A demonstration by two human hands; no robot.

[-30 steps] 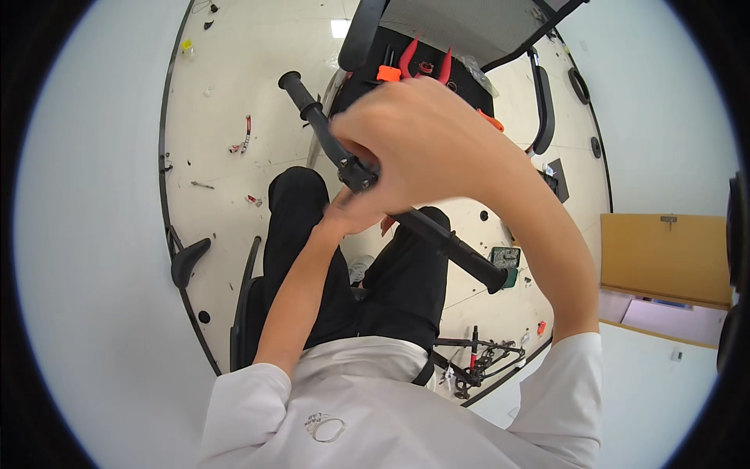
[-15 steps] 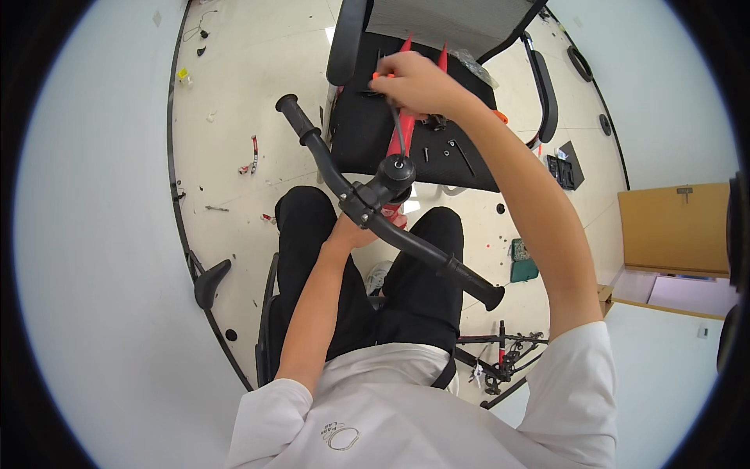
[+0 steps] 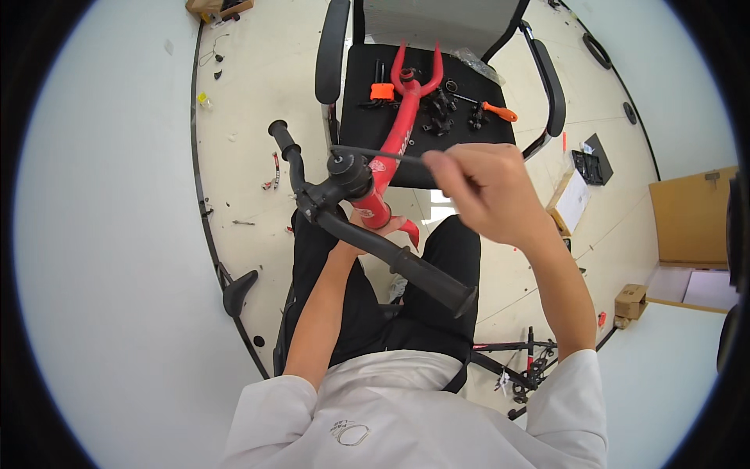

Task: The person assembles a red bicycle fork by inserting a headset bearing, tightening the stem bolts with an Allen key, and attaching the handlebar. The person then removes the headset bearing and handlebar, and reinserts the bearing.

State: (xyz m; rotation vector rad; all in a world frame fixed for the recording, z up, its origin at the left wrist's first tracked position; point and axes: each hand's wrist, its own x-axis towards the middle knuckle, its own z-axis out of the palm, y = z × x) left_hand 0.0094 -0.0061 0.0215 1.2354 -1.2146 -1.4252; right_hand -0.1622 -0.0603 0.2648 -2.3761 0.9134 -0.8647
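Observation:
A black handlebar [image 3: 367, 241] with its stem [image 3: 349, 173] sits on the front of a red bicycle frame [image 3: 400, 129]. My left hand [image 3: 381, 232] is wrapped round the red frame just under its head tube, its fingers partly hidden by tube and bar. My right hand [image 3: 488, 191] is closed on the long arm of a dark hex key [image 3: 379, 152]. The key's bent end meets the top of the stem; how deep it sits there I cannot tell. The frame's forked end rests over the black chair seat [image 3: 359, 66] in front of me.
On the seat lie an orange tool holder [image 3: 382, 91], an orange-handled screwdriver [image 3: 498, 112], black bike parts [image 3: 439, 117] and a plastic bag [image 3: 476, 66]. A bicycle saddle [image 3: 238, 293] is on the left floor. Another dark frame [image 3: 500, 348], a toolbox [image 3: 587, 166] and a carton [image 3: 630, 301] are to the right.
My right hand has swung from over the seat toward me and to the right, turning the hex key's long arm sideways. Handlebar and stem now appear farther left. My left hand keeps its hold.

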